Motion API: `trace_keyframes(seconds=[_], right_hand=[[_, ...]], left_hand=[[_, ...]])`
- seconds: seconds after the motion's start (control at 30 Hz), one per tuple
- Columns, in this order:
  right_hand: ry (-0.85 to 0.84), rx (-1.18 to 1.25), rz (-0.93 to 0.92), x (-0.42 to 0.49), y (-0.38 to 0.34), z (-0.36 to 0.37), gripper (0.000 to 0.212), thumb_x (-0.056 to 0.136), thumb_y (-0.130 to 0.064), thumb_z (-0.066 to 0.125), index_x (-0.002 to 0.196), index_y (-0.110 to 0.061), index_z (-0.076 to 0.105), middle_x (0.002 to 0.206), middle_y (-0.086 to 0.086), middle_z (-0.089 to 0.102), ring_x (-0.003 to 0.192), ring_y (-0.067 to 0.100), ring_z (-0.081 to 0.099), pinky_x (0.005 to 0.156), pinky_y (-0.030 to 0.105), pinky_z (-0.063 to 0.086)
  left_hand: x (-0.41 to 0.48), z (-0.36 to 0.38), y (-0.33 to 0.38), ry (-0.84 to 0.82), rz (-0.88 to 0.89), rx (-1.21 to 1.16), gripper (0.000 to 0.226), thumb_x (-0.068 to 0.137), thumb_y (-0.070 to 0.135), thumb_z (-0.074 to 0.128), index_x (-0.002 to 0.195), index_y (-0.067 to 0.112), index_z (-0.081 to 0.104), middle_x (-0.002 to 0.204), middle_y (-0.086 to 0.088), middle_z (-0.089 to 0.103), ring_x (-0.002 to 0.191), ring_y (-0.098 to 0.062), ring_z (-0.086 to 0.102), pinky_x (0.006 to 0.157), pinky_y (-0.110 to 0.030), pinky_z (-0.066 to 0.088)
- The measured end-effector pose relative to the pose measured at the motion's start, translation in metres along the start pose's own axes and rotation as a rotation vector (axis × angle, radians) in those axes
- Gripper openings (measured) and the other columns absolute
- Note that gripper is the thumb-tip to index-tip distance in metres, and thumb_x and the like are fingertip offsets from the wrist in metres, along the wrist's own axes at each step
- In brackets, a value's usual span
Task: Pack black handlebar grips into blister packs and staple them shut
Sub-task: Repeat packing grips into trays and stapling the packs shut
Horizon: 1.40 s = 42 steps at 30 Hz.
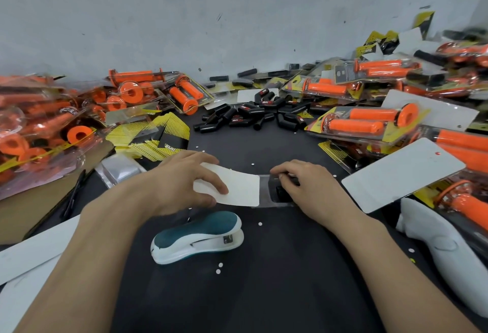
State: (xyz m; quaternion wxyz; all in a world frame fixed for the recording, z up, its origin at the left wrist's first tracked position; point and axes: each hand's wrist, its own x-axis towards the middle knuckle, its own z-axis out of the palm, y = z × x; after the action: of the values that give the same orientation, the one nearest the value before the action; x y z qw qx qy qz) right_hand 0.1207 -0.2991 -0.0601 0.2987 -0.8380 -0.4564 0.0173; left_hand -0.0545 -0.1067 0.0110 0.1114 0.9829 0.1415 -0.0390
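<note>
A clear blister pack (264, 192) lies on the black table in front of me, with a white backing card (243, 187) partly in it. My left hand (184, 182) holds the card's left end, thumb under and fingers on top. My right hand (303, 182) rests curled over the pack's right end, where a black grip (281, 191) shows under the fingers. A pile of loose black handlebar grips (253, 116) lies farther back at the centre. A teal and white stapler (198, 237) sits just in front of the pack.
Packed orange grips (369, 121) are heaped at the right, and more of them (52, 121) at the left. Yellow and black printed cards (155, 134) lie left of centre. Empty clear blisters (118, 169) sit beside my left hand. White card backs (401, 174) lie at the right.
</note>
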Motion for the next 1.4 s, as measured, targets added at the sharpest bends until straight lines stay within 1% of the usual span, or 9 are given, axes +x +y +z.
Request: trace_keyframes(seconds=[0.23,0.47,0.73,0.87,0.97,1.03,1.17,1.27,1.4], right_hand=[[0.016,0.006,0.008,0.001,-0.001,0.003,0.028,0.103,-0.024,0.047,0.118,-0.032,0.068,0.119,-0.014,0.066,0.111,0.013,0.061,0.099,0.042,0.045],[0.025,0.026,0.019,0.0,0.0,0.002,0.027,0.104,-0.028,0.045,0.12,-0.035,0.065,0.121,-0.017,0.065,0.113,0.012,0.06,0.098,0.044,0.046],[0.018,0.049,-0.018,-0.001,-0.005,0.004,0.036,0.103,-0.016,0.04,0.127,-0.033,0.06,0.121,-0.015,0.065,0.113,0.009,0.058,0.095,0.036,0.046],[0.122,0.216,-0.014,-0.004,-0.01,-0.002,0.041,0.102,-0.009,0.038,0.13,-0.031,0.059,0.117,-0.013,0.064,0.111,0.005,0.056,0.089,0.024,0.045],[0.257,0.255,0.026,-0.007,-0.005,-0.012,0.041,0.102,-0.008,0.039,0.132,-0.027,0.058,0.122,-0.01,0.062,0.112,0.004,0.052,0.088,0.015,0.038],[0.292,0.272,0.105,-0.01,0.001,-0.02,0.04,0.103,-0.01,0.039,0.135,-0.026,0.056,0.129,-0.007,0.058,0.11,0.002,0.049,0.085,0.012,0.035],[0.251,0.256,0.242,-0.019,0.006,-0.024,0.039,0.102,-0.015,0.042,0.14,-0.024,0.052,0.137,-0.001,0.052,0.111,0.009,0.049,0.091,0.024,0.036],[0.24,0.291,0.314,-0.024,0.005,-0.023,0.04,0.101,-0.016,0.044,0.14,-0.023,0.051,0.134,0.001,0.055,0.113,0.014,0.056,0.088,0.024,0.043],[0.273,0.503,0.36,-0.021,0.005,-0.023,0.034,0.101,-0.013,0.042,0.13,-0.026,0.056,0.101,-0.012,0.059,0.073,-0.006,0.061,0.053,0.007,0.042]], left_hand=[[0.006,0.011,0.006,-0.041,-0.005,-0.15,0.03,0.084,0.055,0.068,0.112,0.059,0.058,0.14,0.03,0.037,0.127,-0.001,0.031,0.102,-0.025,0.024],[0.018,0.02,0.005,-0.088,-0.032,-0.148,0.045,0.082,0.058,0.068,0.123,0.059,0.05,0.139,0.032,0.037,0.129,-0.002,0.035,0.109,-0.03,0.029],[0.02,0.028,0.008,-0.101,-0.034,-0.261,0.052,0.08,0.059,0.07,0.126,0.06,0.046,0.136,0.031,0.039,0.123,0.003,0.039,0.092,-0.018,0.029],[0.017,0.022,0.012,-0.108,-0.025,-0.309,0.059,0.076,0.072,0.062,0.13,0.06,0.043,0.137,0.033,0.041,0.127,0.005,0.039,0.098,-0.02,0.032],[0.012,0.014,0.009,-0.041,-0.091,-0.318,0.066,0.082,0.069,0.052,0.141,0.041,0.043,0.141,0.019,0.048,0.127,-0.002,0.047,0.106,-0.026,0.038],[0.01,0.012,0.004,0.041,-0.207,-0.26,0.054,0.094,0.055,0.051,0.138,0.025,0.05,0.128,0.008,0.06,0.112,-0.009,0.057,0.099,-0.028,0.044],[0.008,0.017,0.001,0.007,-0.393,-0.227,0.038,0.102,0.036,0.047,0.106,0.005,0.069,0.071,-0.002,0.068,0.058,-0.014,0.058,0.068,-0.027,0.051],[0.011,0.024,0.005,-0.002,-0.432,-0.351,0.034,0.102,0.029,0.049,0.102,0.002,0.07,0.066,-0.005,0.066,0.052,-0.016,0.054,0.058,-0.024,0.05],[0.015,0.029,0.012,0.06,-0.426,-0.45,0.031,0.101,0.026,0.051,0.099,0.003,0.071,0.065,-0.004,0.067,0.054,-0.017,0.053,0.049,-0.02,0.045]])
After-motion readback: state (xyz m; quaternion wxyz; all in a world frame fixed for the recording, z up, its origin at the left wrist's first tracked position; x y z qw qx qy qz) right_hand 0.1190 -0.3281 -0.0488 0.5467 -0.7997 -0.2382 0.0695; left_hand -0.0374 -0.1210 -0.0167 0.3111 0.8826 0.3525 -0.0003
